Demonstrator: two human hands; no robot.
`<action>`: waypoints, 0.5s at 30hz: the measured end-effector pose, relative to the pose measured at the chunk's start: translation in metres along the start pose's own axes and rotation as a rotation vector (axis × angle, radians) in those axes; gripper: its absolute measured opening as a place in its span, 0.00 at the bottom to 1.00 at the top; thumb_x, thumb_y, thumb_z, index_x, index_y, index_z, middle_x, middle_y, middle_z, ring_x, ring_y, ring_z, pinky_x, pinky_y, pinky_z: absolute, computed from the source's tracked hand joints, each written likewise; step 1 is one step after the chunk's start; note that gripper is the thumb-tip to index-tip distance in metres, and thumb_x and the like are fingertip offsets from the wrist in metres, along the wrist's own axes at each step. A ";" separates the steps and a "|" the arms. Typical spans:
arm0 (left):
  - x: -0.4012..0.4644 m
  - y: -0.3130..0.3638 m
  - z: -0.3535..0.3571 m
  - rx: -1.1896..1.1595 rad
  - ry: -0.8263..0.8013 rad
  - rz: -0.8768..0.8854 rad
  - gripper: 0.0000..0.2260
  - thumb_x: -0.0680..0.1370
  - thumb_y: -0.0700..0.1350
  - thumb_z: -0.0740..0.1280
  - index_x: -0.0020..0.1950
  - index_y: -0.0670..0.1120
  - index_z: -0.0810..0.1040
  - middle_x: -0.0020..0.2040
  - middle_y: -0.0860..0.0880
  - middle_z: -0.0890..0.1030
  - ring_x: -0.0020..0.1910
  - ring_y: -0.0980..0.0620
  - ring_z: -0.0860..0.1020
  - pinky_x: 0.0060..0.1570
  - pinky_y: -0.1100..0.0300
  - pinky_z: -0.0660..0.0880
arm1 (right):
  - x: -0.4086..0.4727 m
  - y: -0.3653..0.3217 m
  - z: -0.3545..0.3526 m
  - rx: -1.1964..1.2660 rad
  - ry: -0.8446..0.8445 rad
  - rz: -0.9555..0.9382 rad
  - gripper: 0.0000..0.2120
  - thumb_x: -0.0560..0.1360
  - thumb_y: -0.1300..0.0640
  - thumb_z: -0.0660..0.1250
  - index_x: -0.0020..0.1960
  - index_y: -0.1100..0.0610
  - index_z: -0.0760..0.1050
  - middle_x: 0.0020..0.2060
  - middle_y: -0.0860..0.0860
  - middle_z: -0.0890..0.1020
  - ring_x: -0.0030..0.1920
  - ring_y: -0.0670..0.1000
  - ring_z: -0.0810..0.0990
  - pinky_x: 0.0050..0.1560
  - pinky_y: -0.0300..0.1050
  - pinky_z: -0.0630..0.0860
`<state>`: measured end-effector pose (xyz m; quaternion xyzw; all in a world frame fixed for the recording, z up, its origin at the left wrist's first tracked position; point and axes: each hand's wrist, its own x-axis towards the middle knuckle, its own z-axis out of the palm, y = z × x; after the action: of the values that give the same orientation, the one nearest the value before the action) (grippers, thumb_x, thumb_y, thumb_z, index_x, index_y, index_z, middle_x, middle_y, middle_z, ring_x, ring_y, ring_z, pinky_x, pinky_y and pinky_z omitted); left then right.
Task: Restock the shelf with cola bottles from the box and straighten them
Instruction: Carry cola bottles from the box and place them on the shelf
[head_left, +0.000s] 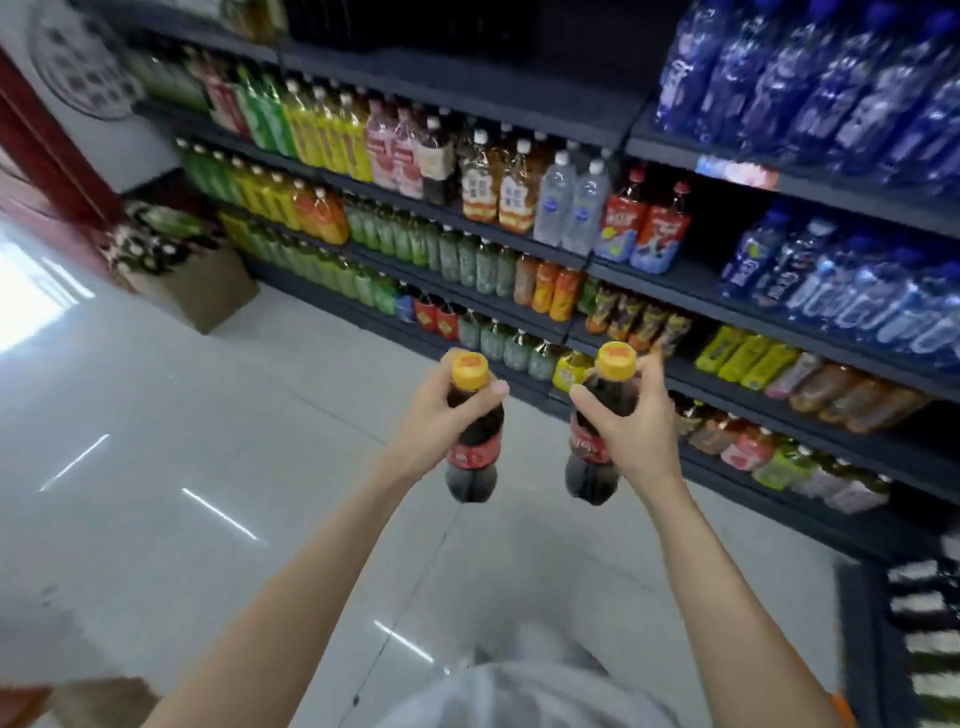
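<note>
A: Item one, largest: dark shelving unit (545, 119), several tiers, running from far left to the right edge. Contents?

B: Blue-wrapped water bottles (831, 78) on the upper right tiers; green and yellow drinks (291, 124) upper left; clear water bottles (571, 202) mid-shelf beside red-labelled dark drinks (644, 228). Lower tiers hold orange, green and tea-coloured bottles, too blurred to list singly.

A: Item two: floor?

B: Pale glossy tile floor (208, 441), streaked with light reflections. A cardboard box (202, 291) with bottles in it stands at the far left end of the shelving.

A: Item three: garment?

B: Grey cloth (519, 696), bottom centre, worn by the person.

A: Item four: hands.

B: Left hand (441, 415), fingers and thumb wrapped round the neck of the left cola bottle (472, 447). Right hand (628, 415), likewise wrapped round the neck of the right cola bottle (592, 452).

A: Position of the bottles?

B: Both upright, held in the air over the floor, side by side and apart, in front of the lower shelves. Dark contents, red labels.

A: Smallest items?

B: Two yellow caps (470, 370), one on each bottle.
</note>
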<state>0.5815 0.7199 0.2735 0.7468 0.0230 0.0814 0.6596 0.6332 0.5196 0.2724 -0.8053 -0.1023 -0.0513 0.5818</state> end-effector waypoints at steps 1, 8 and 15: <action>0.018 0.001 -0.016 0.027 -0.002 0.042 0.17 0.72 0.52 0.69 0.49 0.40 0.74 0.42 0.55 0.78 0.46 0.56 0.76 0.52 0.62 0.71 | 0.025 -0.006 0.014 0.009 -0.013 -0.036 0.17 0.70 0.54 0.74 0.48 0.59 0.67 0.41 0.54 0.80 0.44 0.49 0.79 0.45 0.47 0.74; 0.165 -0.007 -0.105 0.047 0.271 0.235 0.05 0.76 0.48 0.64 0.47 0.47 0.76 0.44 0.55 0.80 0.47 0.60 0.77 0.51 0.68 0.72 | 0.186 -0.030 0.117 0.178 -0.011 -0.205 0.05 0.76 0.60 0.68 0.51 0.57 0.74 0.44 0.42 0.80 0.46 0.37 0.78 0.51 0.30 0.71; 0.374 0.017 -0.175 0.118 0.500 0.380 0.03 0.78 0.42 0.66 0.45 0.44 0.75 0.39 0.56 0.76 0.39 0.68 0.74 0.44 0.75 0.68 | 0.371 -0.062 0.203 0.244 0.104 -0.384 0.13 0.72 0.51 0.69 0.50 0.60 0.76 0.45 0.44 0.80 0.48 0.41 0.79 0.52 0.34 0.72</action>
<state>0.9222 0.9428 0.3448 0.7317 0.0493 0.3827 0.5619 0.9729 0.7693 0.3398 -0.6912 -0.2289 -0.1895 0.6587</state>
